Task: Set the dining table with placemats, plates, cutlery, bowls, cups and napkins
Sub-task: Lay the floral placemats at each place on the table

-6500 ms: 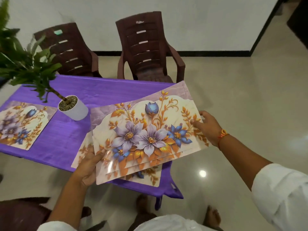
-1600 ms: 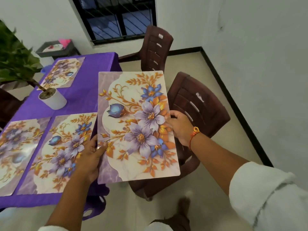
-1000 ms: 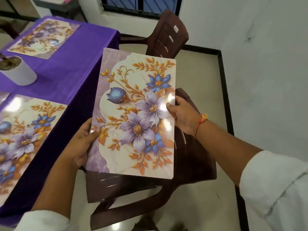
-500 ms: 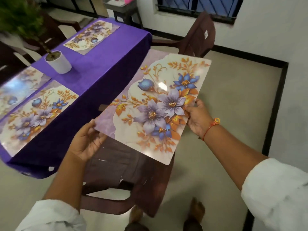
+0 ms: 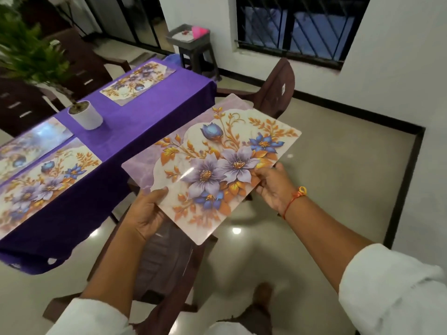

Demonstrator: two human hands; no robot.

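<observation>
One placemat [image 5: 217, 170] is in the air, face up, off the long edge of the table [image 5: 154, 110] and above a brown chair [image 5: 164, 257]. My left hand [image 5: 145, 213] pinches its near left edge, thumb on the printed face. My right hand [image 5: 273, 187] clamps the right edge the same way, thumb on top.

Three others already lie on the purple cloth: a near mat [image 5: 46, 180], a glare-washed mat [image 5: 31, 143] just beside it, and a far mat [image 5: 137, 83] at the other end. So I judge I am on the placemat step, with plates, cutlery, bowls, cups and napkins not yet begun.

Next I need to swing this one over the bare cloth beside the white plant pot [image 5: 85, 114] and lay it flat, square to the edge.

My fingers under the mat are hidden. The two nearer mats run off the frame's left edge, and the plant's leaves are blurred.
</observation>
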